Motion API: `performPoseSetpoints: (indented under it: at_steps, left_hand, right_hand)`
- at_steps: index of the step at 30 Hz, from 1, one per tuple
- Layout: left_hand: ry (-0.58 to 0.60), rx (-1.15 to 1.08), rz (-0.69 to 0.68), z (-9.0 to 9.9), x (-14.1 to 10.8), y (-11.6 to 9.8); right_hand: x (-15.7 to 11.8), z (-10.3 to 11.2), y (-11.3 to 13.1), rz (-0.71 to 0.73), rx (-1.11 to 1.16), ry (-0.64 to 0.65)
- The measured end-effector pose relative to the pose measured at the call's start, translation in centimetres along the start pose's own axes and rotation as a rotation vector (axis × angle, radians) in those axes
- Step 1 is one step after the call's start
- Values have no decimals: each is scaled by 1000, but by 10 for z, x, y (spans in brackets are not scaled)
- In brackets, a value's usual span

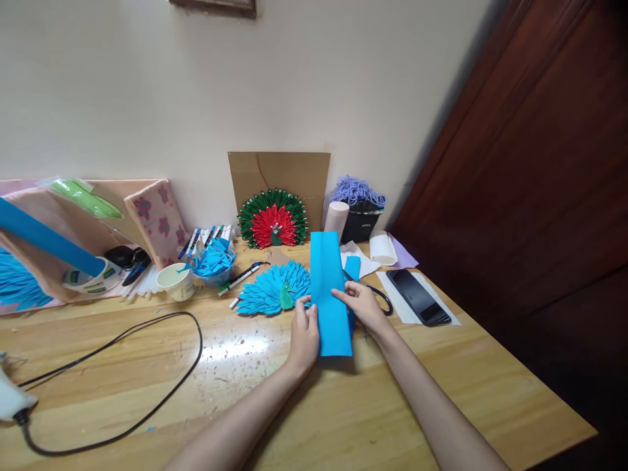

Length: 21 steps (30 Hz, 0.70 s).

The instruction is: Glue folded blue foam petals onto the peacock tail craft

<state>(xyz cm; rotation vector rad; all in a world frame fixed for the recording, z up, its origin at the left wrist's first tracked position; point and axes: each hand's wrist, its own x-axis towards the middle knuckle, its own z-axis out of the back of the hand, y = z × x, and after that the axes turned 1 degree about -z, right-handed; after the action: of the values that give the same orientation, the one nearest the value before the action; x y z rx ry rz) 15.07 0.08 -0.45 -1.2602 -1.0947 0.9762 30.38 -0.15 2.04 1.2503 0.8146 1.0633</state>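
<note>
A folded blue paper sheet (330,288) stands nearly upright above the wooden table, a crease running along its length. My left hand (305,330) grips its left edge, thumb on the near face and fingers behind. On the right edge my right hand (360,302) pinches the sheet with thumb and fingers. Just behind that hand lie dark-handled scissors (385,301), partly hidden, and a smaller blue piece (352,267). To the left of the sheet, a blue peacock (272,288) with layered petal-like feathers and a green body rests on the table.
A red and green peacock (275,219) leans against a brown board (309,173). Left are a white paper cup (175,282), a bowl of blue strips (214,261), markers (240,280) and a looped black cable (200,340). A phone (417,296) lies at right, near the table edge.
</note>
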Motion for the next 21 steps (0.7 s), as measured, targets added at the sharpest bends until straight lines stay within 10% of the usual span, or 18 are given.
performPoseSetpoints:
  at_steps: [7, 16, 21]
  left_hand:
    - [69, -165, 59, 16, -5, -15]
    - [59, -9, 79, 116, -45, -35]
    - [-140, 76, 87, 170, -55, -34]
  right_hand:
    - [-13, -17, 7, -72, 7, 173]
    - [-51, -92, 7, -156, 102, 497]
    - [-20, -130, 35, 241, -264, 555]
